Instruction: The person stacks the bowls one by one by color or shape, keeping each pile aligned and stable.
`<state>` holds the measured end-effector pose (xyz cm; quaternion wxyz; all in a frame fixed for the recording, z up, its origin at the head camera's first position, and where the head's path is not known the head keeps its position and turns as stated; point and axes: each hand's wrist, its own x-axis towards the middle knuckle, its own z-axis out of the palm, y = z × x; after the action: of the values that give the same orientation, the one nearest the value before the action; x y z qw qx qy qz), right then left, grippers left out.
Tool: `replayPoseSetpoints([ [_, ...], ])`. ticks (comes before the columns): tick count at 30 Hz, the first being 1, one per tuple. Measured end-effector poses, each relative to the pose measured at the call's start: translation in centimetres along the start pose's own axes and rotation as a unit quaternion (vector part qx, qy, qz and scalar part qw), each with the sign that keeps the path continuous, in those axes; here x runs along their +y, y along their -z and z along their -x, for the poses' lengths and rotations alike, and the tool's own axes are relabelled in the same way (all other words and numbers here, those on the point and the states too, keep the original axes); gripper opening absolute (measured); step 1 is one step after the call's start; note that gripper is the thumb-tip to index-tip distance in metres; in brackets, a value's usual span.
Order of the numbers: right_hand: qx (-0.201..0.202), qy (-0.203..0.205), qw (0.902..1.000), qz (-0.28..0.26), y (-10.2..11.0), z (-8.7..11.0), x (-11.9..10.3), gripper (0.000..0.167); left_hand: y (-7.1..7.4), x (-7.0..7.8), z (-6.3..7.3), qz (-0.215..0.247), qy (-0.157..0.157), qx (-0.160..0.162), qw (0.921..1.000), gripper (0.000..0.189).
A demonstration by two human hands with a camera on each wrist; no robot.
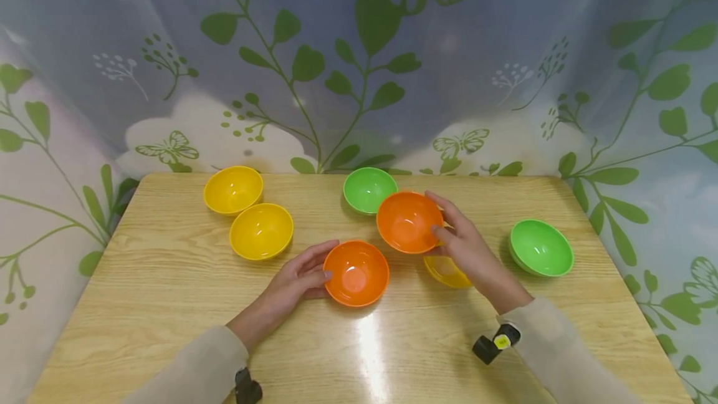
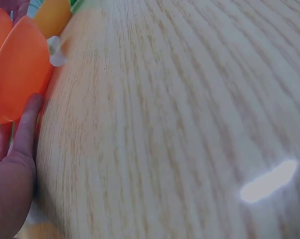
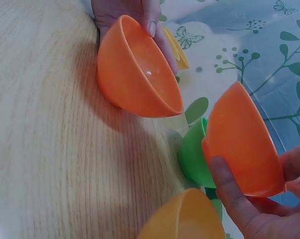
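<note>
My left hand [image 1: 297, 278] grips one orange bowl [image 1: 356, 274] by its left side, thumb at the rim and fingers along the outside. That bowl sits on or just over the table; I cannot tell which. Up and to the right, my right hand [image 1: 461, 243] holds a second orange bowl [image 1: 409, 223] by its right edge. In the right wrist view this bowl [image 3: 244, 144] is tilted and raised off the table. Partly hidden beneath the right hand is a yellow bowl [image 1: 445, 270]. A green bowl [image 1: 369, 190] stands just behind the raised orange bowl, which overlaps it in the head view.
Two yellow bowls, a rear one [image 1: 233, 190] and a front one [image 1: 261, 232], stand close together on the left. Another green bowl [image 1: 541, 248] is at the right. The wooden table [image 1: 168, 304] backs onto a leaf-patterned curtain [image 1: 336, 111].
</note>
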<state>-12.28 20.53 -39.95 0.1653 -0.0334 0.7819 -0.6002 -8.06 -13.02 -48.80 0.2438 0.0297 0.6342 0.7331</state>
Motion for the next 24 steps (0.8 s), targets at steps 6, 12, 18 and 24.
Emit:
replayPoseSetpoints([
  [6, -0.010, 0.006, 0.9999, 0.009, -0.5, 0.1, 0.3, 0.067, 0.0, 0.0, 0.1, 0.000, 0.002, 0.002, 1.0000, 0.064],
  [12, -0.014, 0.010, 0.9997, 0.018, -0.9, 0.3, 0.3, 0.065, 0.0, -0.1, 0.0, 0.004, 0.002, 0.001, 1.0000, 0.064],
  [18, -0.020, 0.010, 0.9995, 0.023, -1.6, 0.5, 0.2, 0.064, 0.0, -0.1, 0.0, 0.010, -0.001, -0.001, 0.9999, 0.064],
  [24, -0.034, 0.014, 0.9988, 0.031, -2.2, 0.7, 0.5, 0.062, 0.0, -0.1, 0.0, 0.010, -0.004, -0.005, 0.9999, 0.064],
])
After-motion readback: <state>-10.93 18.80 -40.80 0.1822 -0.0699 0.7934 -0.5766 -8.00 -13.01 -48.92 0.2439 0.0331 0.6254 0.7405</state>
